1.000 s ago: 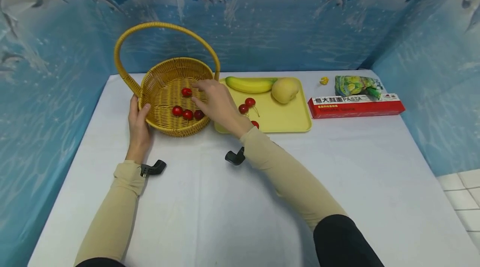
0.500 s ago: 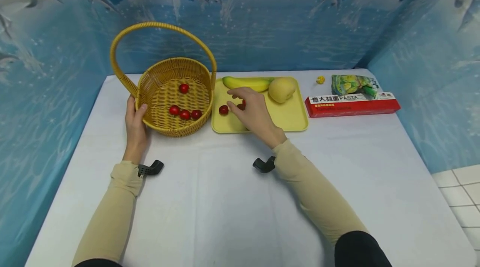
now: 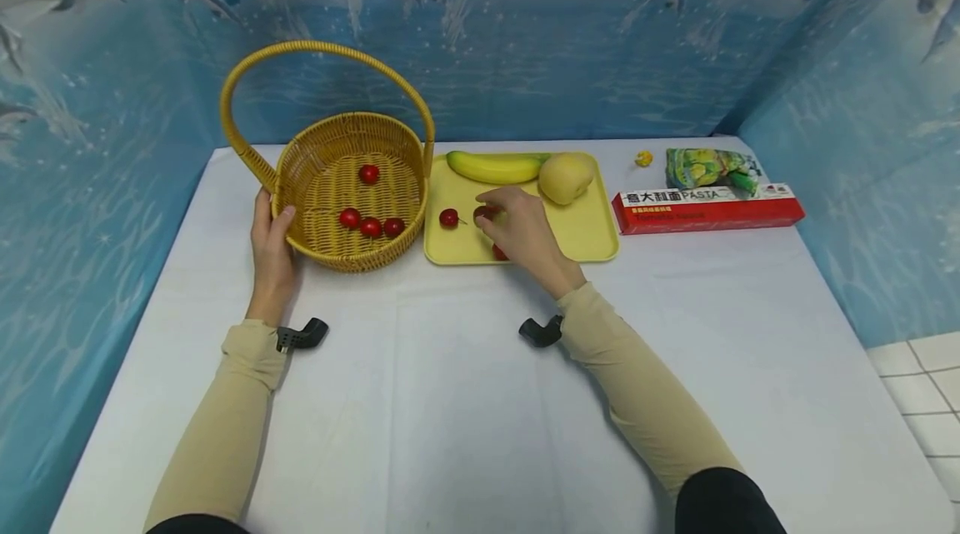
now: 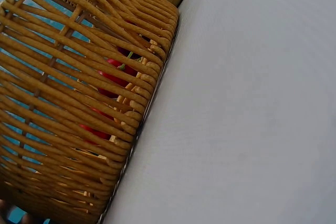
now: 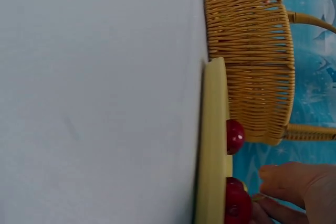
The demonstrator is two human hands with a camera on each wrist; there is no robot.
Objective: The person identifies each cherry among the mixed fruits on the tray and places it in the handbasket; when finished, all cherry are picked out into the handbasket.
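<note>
My left hand (image 3: 272, 259) grips the side of a yellow wicker basket (image 3: 300, 159), thumb on its rim. Several red cherries (image 3: 371, 227) lie inside; the left wrist view shows some cherries (image 4: 113, 80) through the weave. Right of the basket, my right hand (image 3: 525, 234) is over the yellow tray (image 3: 592, 242). Its thumb and index finger are spread around a dark red cherry (image 3: 486, 212), partly hidden. Another cherry (image 3: 448, 218) is left of these fingers; a third cherry (image 3: 498, 252) shows below the hand. In the right wrist view the thumb (image 5: 286, 177) stands apart from the near cherry (image 5: 239, 205).
A banana (image 3: 495, 168) and a round pale yellow fruit (image 3: 566, 178) lie at the tray's back. Farther right are a red pasta box (image 3: 708, 211), a green patterned packet (image 3: 701, 167) and a small yellow piece (image 3: 643, 158). The basket's tall handle (image 3: 322, 47) arches above it.
My right hand has moved from over the basket rightward to the tray, then slightly farther right and down to a cherry. My left hand keeps its grip on the basket.
</note>
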